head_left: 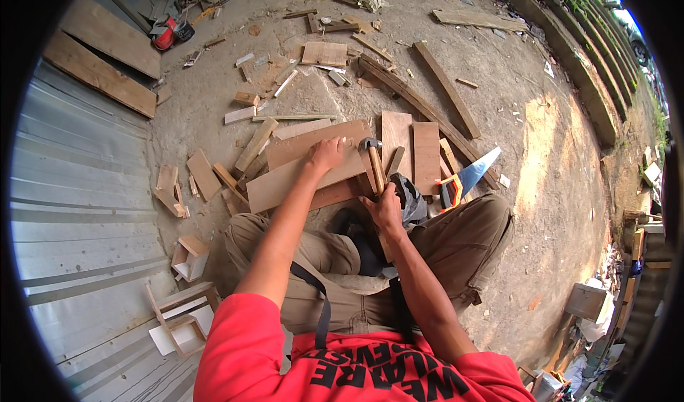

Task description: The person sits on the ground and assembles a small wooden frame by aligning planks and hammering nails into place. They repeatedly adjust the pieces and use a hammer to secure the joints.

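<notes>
My left hand [325, 154] presses on a pale wooden board [281, 184] lying across in front of my legs, its fingers curled at the board's far edge. Whether a small nail is under those fingers I cannot tell. Another brown board [292, 144] runs just behind, and a reddish board [333, 194] shows underneath. In my right hand [385, 209] is a hammer [376, 168], gripped by its wooden handle. Its dark head points away from me, beside the boards' right end.
Right of the boards lie a handsaw [476, 172] with an orange and black handle, a dark plastic bag [407, 198] and flat planks [426, 158]. Long beams [447, 88] and offcuts litter the ground. Small wooden boxes [187, 334] stand at left by a metal sheet wall [85, 224].
</notes>
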The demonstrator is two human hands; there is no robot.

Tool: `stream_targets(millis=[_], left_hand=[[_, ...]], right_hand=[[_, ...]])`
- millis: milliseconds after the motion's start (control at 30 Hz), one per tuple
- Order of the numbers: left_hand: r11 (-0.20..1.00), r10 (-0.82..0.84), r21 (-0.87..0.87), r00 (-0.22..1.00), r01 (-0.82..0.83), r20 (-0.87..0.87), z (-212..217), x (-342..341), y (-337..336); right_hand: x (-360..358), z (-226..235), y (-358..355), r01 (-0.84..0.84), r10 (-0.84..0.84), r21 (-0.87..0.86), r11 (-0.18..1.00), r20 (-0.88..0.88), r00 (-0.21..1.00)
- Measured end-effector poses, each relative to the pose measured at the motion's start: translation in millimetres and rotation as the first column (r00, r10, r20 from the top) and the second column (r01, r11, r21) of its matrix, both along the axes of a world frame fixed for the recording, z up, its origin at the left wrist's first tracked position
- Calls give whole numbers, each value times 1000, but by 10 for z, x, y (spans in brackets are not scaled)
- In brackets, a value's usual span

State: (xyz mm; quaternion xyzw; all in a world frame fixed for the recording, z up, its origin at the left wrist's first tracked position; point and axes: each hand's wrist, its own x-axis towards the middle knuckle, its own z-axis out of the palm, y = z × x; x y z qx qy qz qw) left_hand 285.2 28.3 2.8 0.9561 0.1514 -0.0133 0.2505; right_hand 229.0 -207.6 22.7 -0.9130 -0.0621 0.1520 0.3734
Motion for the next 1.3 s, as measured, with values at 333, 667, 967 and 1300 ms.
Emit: stream_targets(millis=[333, 667, 967, 1300], left_hand=[[988, 99, 115, 995, -98, -2, -27, -218, 257], [992, 90, 87, 995, -94, 43, 64, -201, 197], [996, 63, 62, 994, -69, 88, 241, -196, 157], [988, 82, 132, 996, -76, -37, 147, -138, 216]], right_hand=[[26, -30, 1, -21, 20, 54, 998, 16, 1000], [40, 8, 15, -44, 46, 83, 996, -17, 999], [172, -184, -77, -46, 47, 92, 995, -8, 999], [175, -53, -60, -65, 69, 85, 994, -45, 997]])
